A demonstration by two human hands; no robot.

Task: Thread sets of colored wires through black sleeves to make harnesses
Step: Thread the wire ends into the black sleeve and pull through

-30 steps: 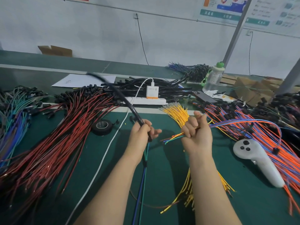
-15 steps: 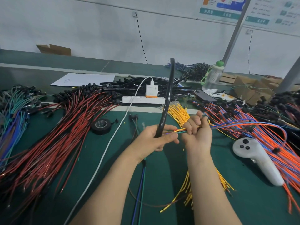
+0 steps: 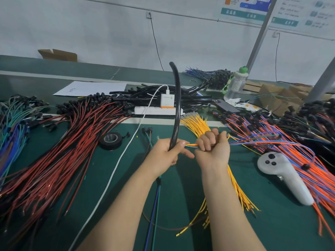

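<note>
My left hand (image 3: 167, 153) grips the lower end of a black sleeve (image 3: 176, 109), which curves upright above the green mat. My right hand (image 3: 213, 148) is clenched round a small set of colored wires (image 3: 191, 146). Their tips stick out leftward and reach the sleeve's lower end at my left thumb. The rest of those wires trails right over the mat (image 3: 262, 140). Whether the tips are inside the sleeve is hidden by my fingers.
Red wires (image 3: 59, 153) fan across the left, yellow wires (image 3: 197, 124) lie under my right hand, orange and blue wires (image 3: 297, 156) on the right. A tape roll (image 3: 110, 140), power strip (image 3: 157, 111), white cable (image 3: 116, 171), white controller (image 3: 284, 176), spare black sleeves (image 3: 145, 93) and a bottle (image 3: 235, 84) surround.
My left hand swung the black sleeve from leaning left to standing upright and moved right until its lower end met the wire tips. My right hand stayed in place.
</note>
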